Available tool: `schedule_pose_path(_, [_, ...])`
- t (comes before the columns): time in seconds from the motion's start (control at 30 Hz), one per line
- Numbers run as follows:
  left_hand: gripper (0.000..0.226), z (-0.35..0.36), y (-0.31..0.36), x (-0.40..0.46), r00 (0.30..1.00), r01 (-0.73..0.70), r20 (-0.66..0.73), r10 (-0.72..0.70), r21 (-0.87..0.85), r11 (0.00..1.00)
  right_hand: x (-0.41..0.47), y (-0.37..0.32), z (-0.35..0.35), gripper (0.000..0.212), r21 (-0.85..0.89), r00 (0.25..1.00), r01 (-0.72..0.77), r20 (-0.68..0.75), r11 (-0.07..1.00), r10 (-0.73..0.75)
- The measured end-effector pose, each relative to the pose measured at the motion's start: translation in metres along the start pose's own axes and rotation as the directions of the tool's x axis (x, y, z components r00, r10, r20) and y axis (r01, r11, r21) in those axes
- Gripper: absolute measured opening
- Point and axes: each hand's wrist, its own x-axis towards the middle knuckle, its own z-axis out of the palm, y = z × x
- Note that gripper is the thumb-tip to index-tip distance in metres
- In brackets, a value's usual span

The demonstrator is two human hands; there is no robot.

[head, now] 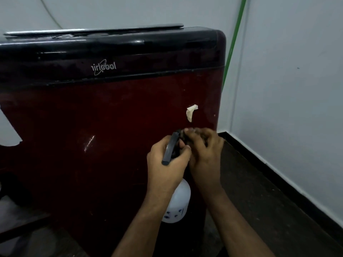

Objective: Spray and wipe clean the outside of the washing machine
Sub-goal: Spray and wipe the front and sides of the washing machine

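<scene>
From the head camera we count one washing machine point(92, 117), dark red with a black top, filling the left and far side. We see one white spray bottle point(178, 201) near its right edge. Our left hand point(167, 164) curls round the bottle's grey trigger head point(169, 148); our right hand point(204, 151) pinches the nozzle end. One scrap of pale tape point(191, 112) sticks to the panel just above the hands. One green pipe point(234, 39) runs up the far wall.
</scene>
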Motion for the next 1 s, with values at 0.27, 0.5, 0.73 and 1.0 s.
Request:
schedule_pose_path(0.27, [0.017,0.003,-0.009,0.000,0.999,0.003,0.042,-0.004,0.013,1.000,0.040,-0.011,0.000,0.026,0.133,0.972,-0.088,-0.204,0.987,0.114])
schedule_pose_path(0.5, [0.017,0.016,-0.005,-0.008,0.989,0.004,0.144,-0.018,0.101,0.995,-0.018,0.026,-0.003,0.038,0.108,0.983,-0.180,-0.023,0.978,0.183])
schedule_pose_path(0.73, [0.018,0.004,-0.028,-0.019,0.993,0.049,0.106,-0.054,0.054,0.997,-0.012,0.007,0.007,0.027,0.060,1.000,-0.004,-0.003,0.998,0.004])
schedule_pose_path(1.0, [0.014,-0.009,-0.046,-0.022,0.996,0.030,0.087,-0.029,-0.008,1.000,-0.014,0.022,0.013,0.033,0.107,0.978,-0.101,-0.172,0.989,0.118])
